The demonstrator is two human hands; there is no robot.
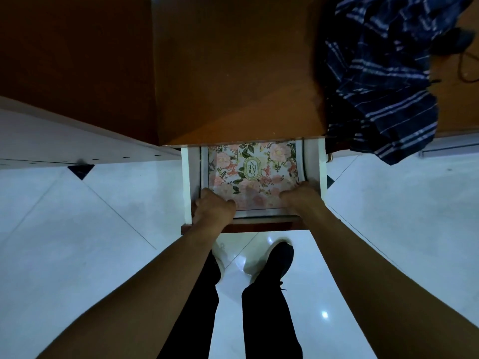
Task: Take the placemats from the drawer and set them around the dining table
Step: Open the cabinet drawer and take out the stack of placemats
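A white drawer point(187, 182) stands pulled out from under a brown wooden top. Inside lies a stack of placemats point(252, 172), the top one printed with pink flowers, green leaves and an oval emblem. My left hand point(213, 207) grips the stack's near left corner, fingers curled over its edge. My right hand point(300, 196) holds the near right corner in the same way. The far part of the stack is hidden under the wooden top.
The brown wooden top point(233, 73) fills the upper middle. A dark blue striped cloth point(383, 73) hangs over its right side. A white surface point(64, 136) lies at the left. Glossy white floor tiles point(77, 242) surround my legs and dark shoe point(277, 260).
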